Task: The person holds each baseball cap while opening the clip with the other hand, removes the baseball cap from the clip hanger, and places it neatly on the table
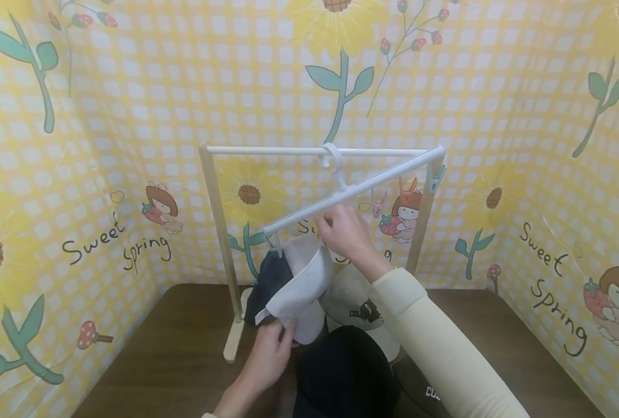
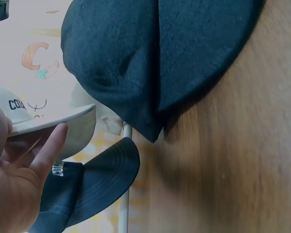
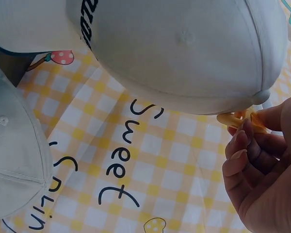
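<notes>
A white cap (image 1: pixel 309 278) hangs tilted below a white clip hanger (image 1: pixel 358 188). My left hand (image 1: pixel 271 353) holds its brim, thumb above and fingers beneath in the left wrist view. Just under the hanger's bar, my right hand (image 1: pixel 346 235) pinches a yellow clothespin (image 3: pixel 233 120) at the crown's edge, right by the cap's top button. A dark navy cap (image 1: pixel 268 284) hangs behind the white one, below the clip (image 1: pixel 274 245) at the hanger's low left end. The hanger slopes down to the left from its hook.
The hanger's hook is over the rail (image 1: pixel 267 151) of a wooden stand. Pink (image 1: pixel 379 204), orange (image 1: pixel 408 189) and green (image 1: pixel 437 177) clothespins hang on its right half. A beige cap (image 1: pixel 348 296), a black cap (image 1: pixel 346 371) and a dark lettered cap (image 1: pixel 419 386) are at the table (image 1: pixel 158 348).
</notes>
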Motion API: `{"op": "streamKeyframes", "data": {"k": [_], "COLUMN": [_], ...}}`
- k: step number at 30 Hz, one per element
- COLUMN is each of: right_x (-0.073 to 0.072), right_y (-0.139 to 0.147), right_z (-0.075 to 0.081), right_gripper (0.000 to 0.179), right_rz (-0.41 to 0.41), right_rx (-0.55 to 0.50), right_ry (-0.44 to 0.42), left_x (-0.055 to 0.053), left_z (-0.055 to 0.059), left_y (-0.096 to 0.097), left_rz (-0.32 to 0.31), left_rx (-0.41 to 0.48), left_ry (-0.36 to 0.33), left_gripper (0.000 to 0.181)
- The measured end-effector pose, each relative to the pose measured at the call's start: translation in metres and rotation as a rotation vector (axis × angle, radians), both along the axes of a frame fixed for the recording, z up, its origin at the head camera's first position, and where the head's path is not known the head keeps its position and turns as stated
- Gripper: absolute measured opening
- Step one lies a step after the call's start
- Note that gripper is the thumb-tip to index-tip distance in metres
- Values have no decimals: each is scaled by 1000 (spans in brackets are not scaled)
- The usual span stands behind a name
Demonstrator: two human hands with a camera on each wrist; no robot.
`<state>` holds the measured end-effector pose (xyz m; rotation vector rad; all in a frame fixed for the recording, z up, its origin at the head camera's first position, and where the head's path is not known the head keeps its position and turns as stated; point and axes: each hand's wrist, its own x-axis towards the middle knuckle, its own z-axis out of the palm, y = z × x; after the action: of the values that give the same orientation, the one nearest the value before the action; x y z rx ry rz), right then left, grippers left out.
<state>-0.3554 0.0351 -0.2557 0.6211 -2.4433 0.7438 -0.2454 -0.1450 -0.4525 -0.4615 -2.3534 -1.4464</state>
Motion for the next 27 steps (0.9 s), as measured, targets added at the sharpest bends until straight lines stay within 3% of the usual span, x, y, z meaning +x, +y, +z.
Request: {"op": "streamKeyframes", "data": {"k": [15, 27], "right_x": [0, 0], "right_y": [1, 0], "right_z": [-1, -2], "right_gripper": [54, 54], "right_rz": [-3, -21], "right_rx": [4, 16], "right_ry": [3, 4], "left_x": [9, 24], "left_z": [-1, 1], "left_y": [-14, -42], "left_rz": [62, 75], "left_rx": [-40, 20], "left_ry": [26, -35], "left_gripper": [18, 13]}}
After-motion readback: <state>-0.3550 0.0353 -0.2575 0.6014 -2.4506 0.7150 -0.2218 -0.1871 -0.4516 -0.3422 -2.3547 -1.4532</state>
